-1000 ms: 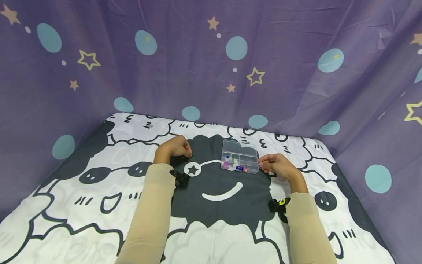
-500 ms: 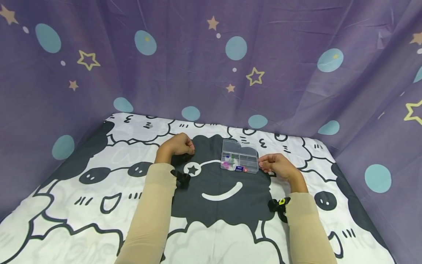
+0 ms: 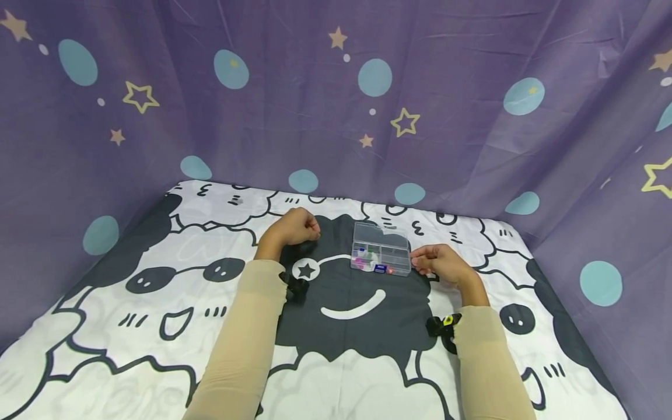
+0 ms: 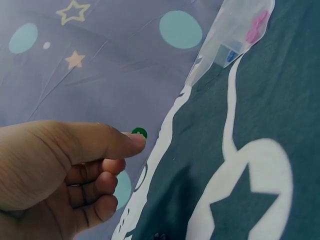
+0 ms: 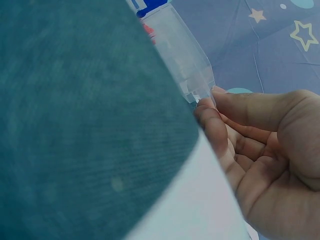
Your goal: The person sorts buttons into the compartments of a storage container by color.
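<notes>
In the head view a clear plastic compartment box (image 3: 395, 254) lies with its lid raised on the dark patch of the cloth. Small blue, green, pink and red pieces sit in it, mostly toward its left and front. My left hand (image 3: 296, 226) is in the air left of the box. The left wrist view shows its thumb and index finger pinching a small round green button (image 4: 139, 132), partly covered by the thumb. My right hand (image 3: 443, 262) grips the box's right side between thumb and fingers; its right wrist view shows the box corner (image 5: 197, 82) there.
A white and dark cartoon-print cloth (image 3: 346, 385) covers the surface. Behind it and at both sides hangs a purple curtain (image 3: 315, 134) with stars and blue dots. A black wrist camera (image 3: 297, 289) is strapped to the left forearm, another camera (image 3: 443, 329) to the right.
My left hand has moved right and slightly away from me, toward the box. The right hand and the box have kept their places.
</notes>
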`<state>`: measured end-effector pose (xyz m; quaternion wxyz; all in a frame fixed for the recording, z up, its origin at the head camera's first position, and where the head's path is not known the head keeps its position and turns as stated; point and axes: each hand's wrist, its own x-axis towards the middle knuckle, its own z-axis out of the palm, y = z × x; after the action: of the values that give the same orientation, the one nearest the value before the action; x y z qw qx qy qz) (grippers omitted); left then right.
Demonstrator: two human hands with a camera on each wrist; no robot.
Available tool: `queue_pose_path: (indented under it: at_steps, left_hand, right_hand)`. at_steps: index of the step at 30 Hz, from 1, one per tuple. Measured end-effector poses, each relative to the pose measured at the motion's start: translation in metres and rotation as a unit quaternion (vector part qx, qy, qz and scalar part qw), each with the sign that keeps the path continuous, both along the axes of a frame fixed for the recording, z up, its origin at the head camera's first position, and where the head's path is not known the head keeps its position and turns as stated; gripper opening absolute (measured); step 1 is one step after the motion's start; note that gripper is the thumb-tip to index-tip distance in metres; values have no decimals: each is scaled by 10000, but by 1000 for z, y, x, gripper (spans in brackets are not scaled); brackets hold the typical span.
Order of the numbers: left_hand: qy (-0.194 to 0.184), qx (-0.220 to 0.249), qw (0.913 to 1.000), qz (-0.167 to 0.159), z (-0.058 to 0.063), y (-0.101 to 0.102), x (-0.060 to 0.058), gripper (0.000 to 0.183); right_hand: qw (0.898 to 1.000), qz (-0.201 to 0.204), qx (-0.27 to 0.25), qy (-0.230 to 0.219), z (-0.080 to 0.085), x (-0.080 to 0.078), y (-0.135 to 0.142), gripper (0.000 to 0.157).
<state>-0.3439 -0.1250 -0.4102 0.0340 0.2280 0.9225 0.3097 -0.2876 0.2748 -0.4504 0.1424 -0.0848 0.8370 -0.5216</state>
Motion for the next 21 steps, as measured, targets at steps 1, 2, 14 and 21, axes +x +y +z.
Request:
queue_pose_path:
  at_steps: [1,2,14,21]
  left_hand:
    - [6,54,10000,-26,1,2,0,3]
    - [21,109,9999,-52,1,4,1,3]
    - [258,119,9993,-263,-2,17,0,4]
    - [255,203,9987,-404,3,27,4,3]
  right_hand:
    - [10000,4,-3,10,0,0,0,28]
    - [10000,-3,-2,17,0,0,0,28]
    - [10000,-16,-52,-44,0,2,-4,28]
    - [9999,-87,0,-77,0,1,-2,26]
